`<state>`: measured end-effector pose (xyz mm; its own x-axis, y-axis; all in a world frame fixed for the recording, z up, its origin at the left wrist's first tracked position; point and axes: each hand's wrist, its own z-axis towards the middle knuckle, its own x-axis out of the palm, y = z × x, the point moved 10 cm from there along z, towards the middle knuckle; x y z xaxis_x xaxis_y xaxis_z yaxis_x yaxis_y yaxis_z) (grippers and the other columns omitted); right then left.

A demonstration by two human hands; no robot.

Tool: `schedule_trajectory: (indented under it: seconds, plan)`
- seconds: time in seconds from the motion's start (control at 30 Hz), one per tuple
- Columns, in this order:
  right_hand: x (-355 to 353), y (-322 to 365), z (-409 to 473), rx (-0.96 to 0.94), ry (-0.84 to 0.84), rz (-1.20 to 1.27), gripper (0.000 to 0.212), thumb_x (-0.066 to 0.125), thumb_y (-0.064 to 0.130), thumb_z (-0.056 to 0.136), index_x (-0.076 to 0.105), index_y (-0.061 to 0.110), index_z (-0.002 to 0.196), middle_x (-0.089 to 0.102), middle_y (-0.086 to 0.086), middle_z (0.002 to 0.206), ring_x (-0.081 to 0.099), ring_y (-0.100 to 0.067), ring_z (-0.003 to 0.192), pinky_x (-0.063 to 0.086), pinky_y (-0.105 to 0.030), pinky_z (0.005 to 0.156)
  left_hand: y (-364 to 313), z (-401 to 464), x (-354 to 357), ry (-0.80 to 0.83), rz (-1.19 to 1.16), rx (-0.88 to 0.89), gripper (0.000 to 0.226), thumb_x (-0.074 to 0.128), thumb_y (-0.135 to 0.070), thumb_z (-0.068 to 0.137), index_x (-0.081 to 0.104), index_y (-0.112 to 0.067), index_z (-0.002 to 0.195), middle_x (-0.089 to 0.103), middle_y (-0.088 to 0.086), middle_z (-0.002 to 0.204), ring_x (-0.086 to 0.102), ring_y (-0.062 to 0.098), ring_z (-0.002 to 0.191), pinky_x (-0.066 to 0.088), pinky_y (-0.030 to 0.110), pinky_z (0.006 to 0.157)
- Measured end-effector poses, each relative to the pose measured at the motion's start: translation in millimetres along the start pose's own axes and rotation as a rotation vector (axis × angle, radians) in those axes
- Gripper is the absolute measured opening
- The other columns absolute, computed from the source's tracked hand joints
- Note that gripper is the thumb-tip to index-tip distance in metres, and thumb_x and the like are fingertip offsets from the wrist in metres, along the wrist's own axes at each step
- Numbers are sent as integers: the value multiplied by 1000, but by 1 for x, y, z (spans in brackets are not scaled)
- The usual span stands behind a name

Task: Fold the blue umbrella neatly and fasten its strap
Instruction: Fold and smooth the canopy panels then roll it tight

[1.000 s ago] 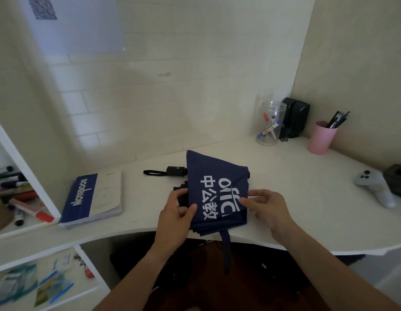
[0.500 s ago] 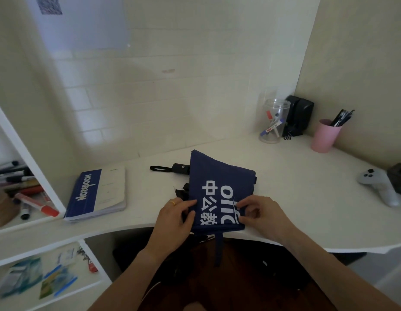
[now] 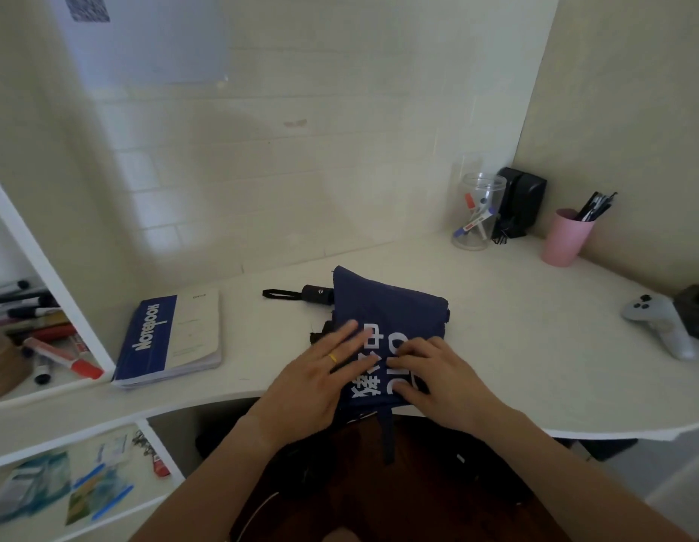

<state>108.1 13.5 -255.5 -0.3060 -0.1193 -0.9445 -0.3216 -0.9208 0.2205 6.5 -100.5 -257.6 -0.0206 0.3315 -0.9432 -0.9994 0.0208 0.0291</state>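
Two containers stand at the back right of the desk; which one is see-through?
The clear plastic jar holding markers, beside the black speaker. The pink cup of pens to its right is opaque.

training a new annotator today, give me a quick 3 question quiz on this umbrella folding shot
1. True or false: the strap is already fastened round the blue umbrella.
2. Which cup holds dark pens? A) the pink cup B) the clear jar
3. Fill in: the left hand lies flat on the umbrella, and the ___ lies left of it on the desk.

Key: 1 false, it hangs loose off the desk edge; 2 A; 3 notebook. The right hand also presses the fabric.
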Motion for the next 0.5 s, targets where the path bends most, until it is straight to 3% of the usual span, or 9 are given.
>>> schedule_trajectory:
  seconds: [0.13, 0.23, 0.3, 0.37, 0.43, 0.5]
  plan:
    - [-1, 2, -5, -29, 26, 1, 43, 52, 56, 94, 62, 38, 132, 54, 17, 133, 44, -7, 117, 44, -24, 100, 11, -3, 25, 205, -107, -55, 64, 42, -25, 106, 15, -41, 162, 11, -14, 171, -3, -2, 151, 22, 34, 127]
    - [-18, 3, 9, -14, 55, 36, 31, 59, 57, 90, 73, 37, 108, 63, 17, 112, 54, -5, 103, 50, -28, 90, 13, -4, 28, 217, -127, -65, 54, 31, -32, 110, 15, -44, 161, 10, -14, 171, 1, 2, 156, 13, 34, 129]
    - [-53, -14, 32, 76, -148, 55, 21, 62, 49, 91, 73, 34, 100, 65, 13, 104, 58, -10, 100, 51, -30, 87, 12, -4, 29, 226, -110, -53, 53, 19, -41, 108, 13, -45, 161, 9, -13, 172, 2, 6, 158, 8, 36, 130]
    - [-77, -35, 55, 191, -259, 64, 30, 62, 42, 93, 66, 29, 120, 65, 7, 119, 56, -18, 112, 47, -34, 93, 12, -5, 29, 230, -119, -59, 54, 15, -44, 107, 13, -46, 160, 8, -13, 172, 1, 6, 158, 6, 36, 130]
    - [-67, -46, 81, 247, -56, 95, 47, 63, 38, 94, 54, 23, 138, 64, 2, 132, 56, -23, 120, 46, -38, 101, 12, -6, 28, 227, -138, -68, 52, 19, -42, 109, 13, -47, 160, 9, -14, 172, 1, 5, 158, 5, 34, 130]
    - [-57, -42, 94, 241, 106, 49, 47, 66, 27, 93, 56, 18, 138, 66, -2, 129, 61, -24, 116, 48, -37, 99, 12, -5, 27, 229, -150, -75, 51, 22, -40, 110, 14, -46, 160, 9, -15, 172, 2, 5, 158, 4, 33, 129]
